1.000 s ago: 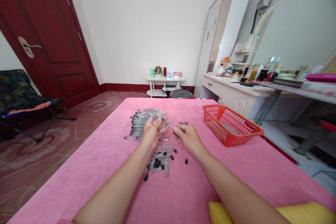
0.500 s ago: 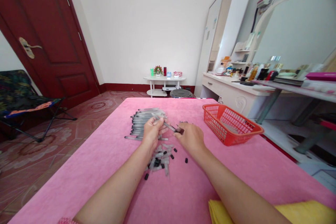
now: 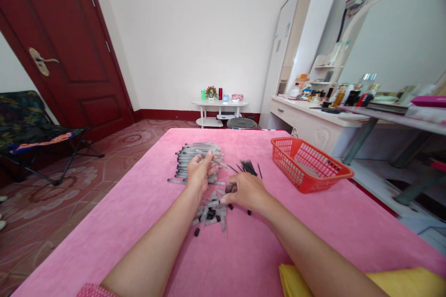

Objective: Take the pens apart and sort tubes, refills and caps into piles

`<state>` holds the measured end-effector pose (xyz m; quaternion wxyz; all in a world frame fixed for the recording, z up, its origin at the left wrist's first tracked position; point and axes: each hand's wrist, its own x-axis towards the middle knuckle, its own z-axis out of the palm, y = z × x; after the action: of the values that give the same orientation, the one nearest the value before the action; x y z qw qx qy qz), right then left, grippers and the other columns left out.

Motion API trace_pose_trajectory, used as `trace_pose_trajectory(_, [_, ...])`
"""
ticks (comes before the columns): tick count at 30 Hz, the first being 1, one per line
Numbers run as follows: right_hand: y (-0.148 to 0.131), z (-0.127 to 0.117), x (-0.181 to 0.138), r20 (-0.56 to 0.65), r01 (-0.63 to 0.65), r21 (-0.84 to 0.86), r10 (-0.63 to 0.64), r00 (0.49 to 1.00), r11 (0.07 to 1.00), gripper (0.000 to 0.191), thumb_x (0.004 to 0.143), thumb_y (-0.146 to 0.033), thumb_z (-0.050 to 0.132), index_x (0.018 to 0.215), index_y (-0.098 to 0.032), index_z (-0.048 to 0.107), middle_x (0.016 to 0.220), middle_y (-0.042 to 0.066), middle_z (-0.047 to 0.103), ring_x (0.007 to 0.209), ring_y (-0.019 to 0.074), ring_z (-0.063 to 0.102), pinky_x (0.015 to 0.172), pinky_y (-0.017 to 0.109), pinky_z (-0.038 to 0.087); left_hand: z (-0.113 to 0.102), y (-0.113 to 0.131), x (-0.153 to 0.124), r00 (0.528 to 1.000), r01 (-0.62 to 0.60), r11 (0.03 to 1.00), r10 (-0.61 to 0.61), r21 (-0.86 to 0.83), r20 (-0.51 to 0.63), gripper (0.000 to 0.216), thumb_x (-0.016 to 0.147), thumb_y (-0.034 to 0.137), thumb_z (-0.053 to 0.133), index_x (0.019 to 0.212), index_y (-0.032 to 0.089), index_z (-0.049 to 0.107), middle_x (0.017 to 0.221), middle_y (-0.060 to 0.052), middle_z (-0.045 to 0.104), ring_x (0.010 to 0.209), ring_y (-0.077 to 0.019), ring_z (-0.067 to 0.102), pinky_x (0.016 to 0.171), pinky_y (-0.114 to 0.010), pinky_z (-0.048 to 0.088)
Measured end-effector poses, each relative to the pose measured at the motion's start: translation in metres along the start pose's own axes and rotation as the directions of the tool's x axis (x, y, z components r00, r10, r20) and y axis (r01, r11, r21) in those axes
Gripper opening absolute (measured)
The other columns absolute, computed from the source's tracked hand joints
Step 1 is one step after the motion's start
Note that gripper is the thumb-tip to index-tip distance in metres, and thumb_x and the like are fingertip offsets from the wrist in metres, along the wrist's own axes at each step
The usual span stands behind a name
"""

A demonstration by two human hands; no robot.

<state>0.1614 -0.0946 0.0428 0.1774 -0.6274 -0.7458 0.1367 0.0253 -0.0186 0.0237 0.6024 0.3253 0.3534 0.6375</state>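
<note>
My left hand [image 3: 199,171] is closed around a clear pen barrel [image 3: 220,163], tilted down to the right, with a thin dark tip sticking out of its right end. Beside it lies a row of grey pens [image 3: 183,162] with dark ends. My right hand [image 3: 244,190] is lowered at the edge of a loose pile of clear pen caps [image 3: 213,204] and small black plugs [image 3: 197,232]. Its thumb and fingers are pinched together there; what they hold, if anything, is too small to make out. Behind that hand lies a bunch of thin black refills [image 3: 248,167].
A red plastic basket [image 3: 306,181] stands at the right of the pink-covered table [image 3: 139,222], with a few pale items inside. Folded yellow cloth [image 3: 407,283] lies at the near right edge. Beyond are a folding chair [image 3: 38,139] and a dressing table [image 3: 313,120].
My right hand has left the pen's end and moved down toward the caps and plugs, uncovering the black refills. My left hand keeps holding the pen barrel.
</note>
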Motion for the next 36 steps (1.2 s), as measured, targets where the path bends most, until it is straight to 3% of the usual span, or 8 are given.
trace_pose_trajectory(8, [0.006, -0.003, 0.006, -0.163, -0.007, 0.002, 0.007, 0.987, 1.000, 0.023, 0.079, -0.035, 0.055, 0.065, -0.021, 0.066, 0.061, 0.000, 0.064, 0.059, 0.0135, 0.056, 0.051, 0.022, 0.028, 0.001, -0.003, -0.002, 0.992, -0.069, 0.986, 0.053, 0.153, 0.111, 0.038, 0.062, 0.037, 0.074, 0.084, 0.014, 0.053, 0.072, -0.002, 0.064, 0.051, -0.0088, 0.059, 0.047, -0.022, 0.053])
trace_pose_trajectory(13, [0.008, -0.005, 0.006, -0.252, -0.066, -0.027, 0.057, 0.966, 0.997, 0.021, 0.072, -0.043, 0.062, 0.072, -0.022, 0.067, 0.068, 0.002, 0.066, 0.063, 0.0161, 0.057, 0.051, 0.024, 0.028, -0.001, -0.002, -0.001, 0.994, -0.049, 0.986, 0.034, 0.159, 0.100, 0.039, 0.059, 0.038, 0.075, 0.080, 0.014, 0.053, 0.070, -0.001, 0.064, 0.047, -0.0065, 0.055, 0.045, -0.020, 0.052])
trace_pose_trajectory(17, [0.010, 0.002, 0.011, -0.251, 0.035, 0.189, 0.014, 0.968, 0.981, 0.016, 0.069, -0.034, 0.065, 0.075, -0.019, 0.065, 0.073, 0.002, 0.067, 0.067, 0.0158, 0.058, 0.056, 0.024, 0.036, 0.004, 0.003, -0.006, 0.988, -0.101, 0.973, 0.073, 0.207, 0.138, 0.040, 0.058, 0.040, 0.075, 0.079, 0.014, 0.055, 0.067, -0.001, 0.063, 0.047, -0.0086, 0.056, 0.045, -0.021, 0.051])
trace_pose_trajectory(22, [0.005, 0.012, 0.014, -0.087, 0.041, 0.710, 0.030, 0.996, 0.703, 0.011, 0.072, -0.023, 0.057, 0.079, -0.015, 0.058, 0.063, -0.001, 0.061, 0.050, 0.0113, 0.054, 0.049, 0.023, 0.044, 0.019, 0.020, -0.018, 0.902, -0.421, 0.850, 0.355, 0.317, 0.246, 0.031, 0.058, 0.032, 0.075, 0.076, 0.015, 0.057, 0.060, 0.001, 0.061, 0.050, -0.0105, 0.057, 0.045, -0.017, 0.046])
trace_pose_trajectory(25, [0.003, 0.012, 0.015, -0.057, 0.037, 0.804, 0.015, 0.998, 0.594, 0.008, 0.072, -0.019, 0.053, 0.077, -0.014, 0.058, 0.058, -0.002, 0.059, 0.044, 0.0100, 0.052, 0.046, 0.022, 0.044, 0.028, 0.032, -0.026, 0.856, -0.498, 0.817, 0.409, 0.292, 0.315, 0.027, 0.058, 0.027, 0.075, 0.076, 0.015, 0.058, 0.063, 0.001, 0.062, 0.054, -0.0111, 0.060, 0.050, -0.018, 0.048])
trace_pose_trajectory(28, [0.010, 0.010, 0.015, -0.020, 0.009, 0.738, 0.010, 1.000, 0.675, 0.010, 0.072, -0.014, 0.051, 0.075, -0.014, 0.061, 0.060, 0.000, 0.062, 0.044, 0.0104, 0.054, 0.045, 0.021, 0.043, 0.029, 0.048, -0.027, 0.855, -0.510, 0.823, 0.452, 0.249, 0.257, 0.028, 0.058, 0.027, 0.074, 0.078, 0.016, 0.059, 0.066, 0.000, 0.064, 0.058, -0.0125, 0.062, 0.051, -0.019, 0.048])
trace_pose_trajectory(32, [0.031, -0.003, 0.014, -0.028, -0.056, 0.355, 0.070, 0.997, 0.933, 0.009, 0.069, -0.013, 0.057, 0.067, -0.017, 0.064, 0.059, 0.001, 0.066, 0.050, 0.0129, 0.059, 0.049, 0.021, 0.041, 0.015, 0.068, -0.014, 0.842, -0.535, 0.820, 0.536, 0.202, 0.051, 0.033, 0.063, 0.035, 0.071, 0.085, 0.015, 0.057, 0.073, -0.002, 0.066, 0.062, -0.0143, 0.065, 0.049, -0.019, 0.049])
trace_pose_trajectory(36, [0.047, -0.017, 0.013, -0.075, -0.198, 0.044, 0.201, 0.977, 0.979, 0.018, 0.073, -0.023, 0.059, 0.057, -0.019, 0.064, 0.052, 0.003, 0.064, 0.053, 0.0144, 0.061, 0.053, 0.022, 0.040, 0.003, 0.070, 0.000, 0.863, -0.490, 0.861, 0.501, 0.132, -0.061, 0.038, 0.065, 0.042, 0.069, 0.089, 0.015, 0.055, 0.076, -0.003, 0.066, 0.060, -0.0133, 0.065, 0.047, -0.019, 0.048])
